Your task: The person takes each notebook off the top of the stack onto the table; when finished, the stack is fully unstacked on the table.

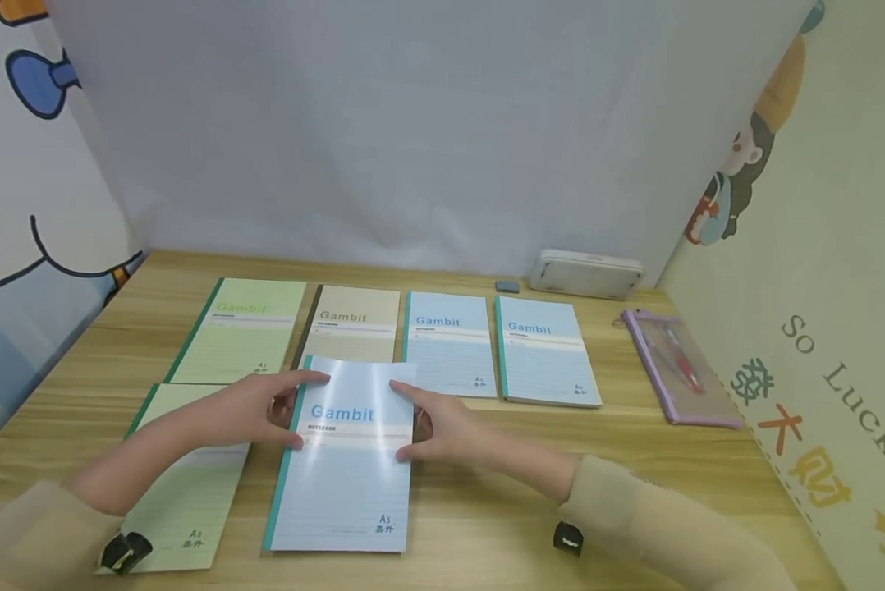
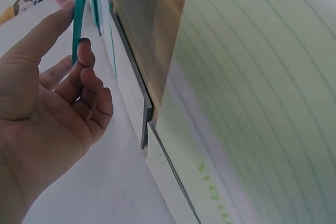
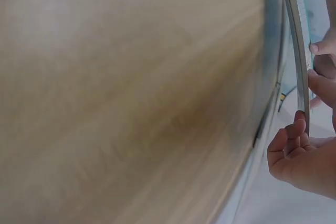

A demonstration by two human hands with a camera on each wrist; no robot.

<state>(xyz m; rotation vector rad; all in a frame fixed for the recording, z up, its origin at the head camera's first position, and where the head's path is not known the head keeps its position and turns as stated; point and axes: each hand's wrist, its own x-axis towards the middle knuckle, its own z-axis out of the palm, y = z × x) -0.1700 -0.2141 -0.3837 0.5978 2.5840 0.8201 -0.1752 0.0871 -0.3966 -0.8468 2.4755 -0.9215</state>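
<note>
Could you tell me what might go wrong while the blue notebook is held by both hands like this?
The blue notebook is gripped only by its side edges, the left hand at the teal spine and the right hand opposite, so it could slip or bend. Its far edge overlaps the beige notebook, which might be nudged out of the row. The left forearm lies over the green notebook and may drag it.

Pale blue lined notebook (image 1: pixel 346 460), teal spine; wood-grain table (image 1: pixel 635 460)

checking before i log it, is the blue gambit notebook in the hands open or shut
Shut: the blue notebook shows its whole front cover, no pages. The left hand and right hand hold its side edges.
</note>
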